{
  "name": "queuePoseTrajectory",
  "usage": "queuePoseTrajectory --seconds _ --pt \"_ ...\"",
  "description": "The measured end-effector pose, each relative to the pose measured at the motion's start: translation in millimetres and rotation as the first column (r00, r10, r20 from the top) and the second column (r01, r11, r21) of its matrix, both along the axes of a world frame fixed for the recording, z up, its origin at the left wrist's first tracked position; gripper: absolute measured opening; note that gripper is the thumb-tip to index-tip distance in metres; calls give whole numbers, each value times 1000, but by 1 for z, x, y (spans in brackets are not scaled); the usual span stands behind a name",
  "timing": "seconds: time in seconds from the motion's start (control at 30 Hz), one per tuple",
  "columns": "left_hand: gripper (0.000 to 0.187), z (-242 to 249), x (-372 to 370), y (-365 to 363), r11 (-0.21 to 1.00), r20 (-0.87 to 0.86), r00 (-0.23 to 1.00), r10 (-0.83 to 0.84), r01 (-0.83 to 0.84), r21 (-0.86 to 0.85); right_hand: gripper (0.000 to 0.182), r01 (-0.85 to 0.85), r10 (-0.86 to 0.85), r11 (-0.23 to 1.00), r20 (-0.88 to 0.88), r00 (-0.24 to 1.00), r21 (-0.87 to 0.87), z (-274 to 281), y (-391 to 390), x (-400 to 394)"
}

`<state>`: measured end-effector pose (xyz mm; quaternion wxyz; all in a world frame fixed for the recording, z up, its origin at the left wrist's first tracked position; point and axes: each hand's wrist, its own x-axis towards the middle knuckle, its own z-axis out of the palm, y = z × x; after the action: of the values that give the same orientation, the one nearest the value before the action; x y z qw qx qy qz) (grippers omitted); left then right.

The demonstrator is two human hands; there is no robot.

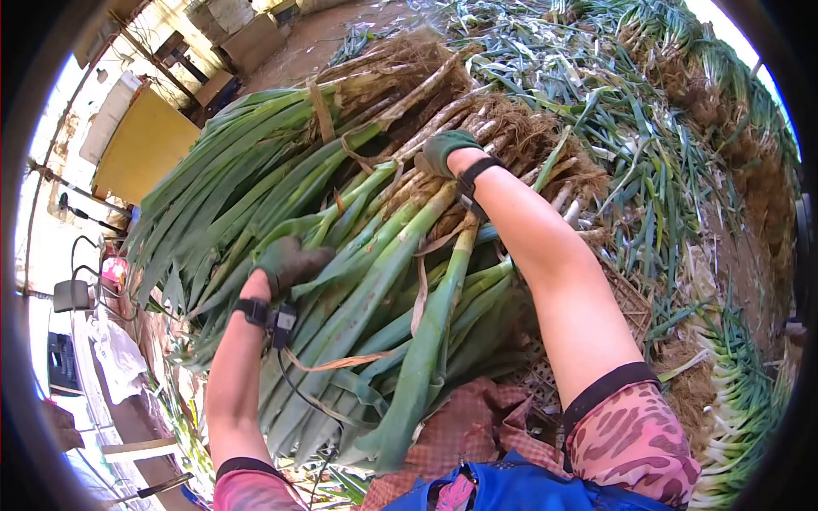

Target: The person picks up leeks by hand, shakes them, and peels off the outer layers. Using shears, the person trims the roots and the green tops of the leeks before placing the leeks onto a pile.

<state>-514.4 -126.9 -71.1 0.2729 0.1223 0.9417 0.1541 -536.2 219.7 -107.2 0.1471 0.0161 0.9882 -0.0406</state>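
A large heap of leeks with long green leaves and brown hairy roots lies before me, roots toward the upper right. My right hand, in a dark green glove, closes on the pale stalks near the root end. Lower left, my left hand, gloved too, curls over the green leaves; part of its fingers is hidden among them. A tied leek bundle with a tan band around it rests at the far side of the heap. Another loose tan strip crosses the near leaves.
Leek trimmings cover the ground at right. More root-ended bundles stand along the far right edge, and a row of leeks lies lower right. A plastic crate shows beneath the heap. A yellow panel stands at left.
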Motion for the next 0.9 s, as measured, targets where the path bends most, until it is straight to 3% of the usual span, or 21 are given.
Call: queuePoseTrajectory --seconds 0.03,0.1,0.17,0.27,0.33,0.37,0.47,0.57,0.6,0.7,0.77,0.8,0.87,0.9 --pt "61 7 22 4 998 9 1000 -2 2 57 47 16 -16 999 17 1000 -27 1 3 10" --pt "59 21 46 5 997 12 1000 -28 29 -73 46 -13 11 999 -40 999 -43 5 9 33" --pt "57 34 75 2 992 -104 989 -100 108 65 48 5 -7 998 -36 999 -62 28 10 61" --pt "55 52 115 5 959 -287 926 -245 274 66 50 -67 54 996 -208 977 -60 22 32 104" --pt "55 88 154 24 953 -110 954 -278 259 -159 43 -64 33 994 -307 951 -90 8 49 139" --pt "55 99 173 34 927 -19 961 -278 263 -268 46 -152 93 978 -354 930 -140 26 49 168" --pt "58 88 224 45 880 -30 924 -382 353 -316 38 -117 47 985 -458 888 -126 -2 67 215" --pt "65 53 275 42 903 -612 671 -419 378 -204 38 -134 62 987 -553 831 -90 -20 71 255" --pt "69 46 283 43 885 -605 650 -459 390 -253 40 -116 41 988 -549 835 -102 -25 71 267" --pt "61 35 287 43 905 -557 724 -407 401 -141 40 142 -120 990 -419 900 22 -18 53 276" --pt "56 35 289 42 923 -550 747 -374 355 -146 37 222 -231 955 27 973 196 88 11 267" --pt "57 28 286 41 932 -543 761 -355 335 -139 32 -46 109 938 -165 980 342 68 20 242" --pt "53 24 286 43 944 -551 770 -321 303 -127 24 15 -78 992 -503 861 -129 146 -35 239" --pt "52 22 287 42 939 -539 771 -338 315 -139 30 -145 54 978 -497 866 -147 142 -46 207"
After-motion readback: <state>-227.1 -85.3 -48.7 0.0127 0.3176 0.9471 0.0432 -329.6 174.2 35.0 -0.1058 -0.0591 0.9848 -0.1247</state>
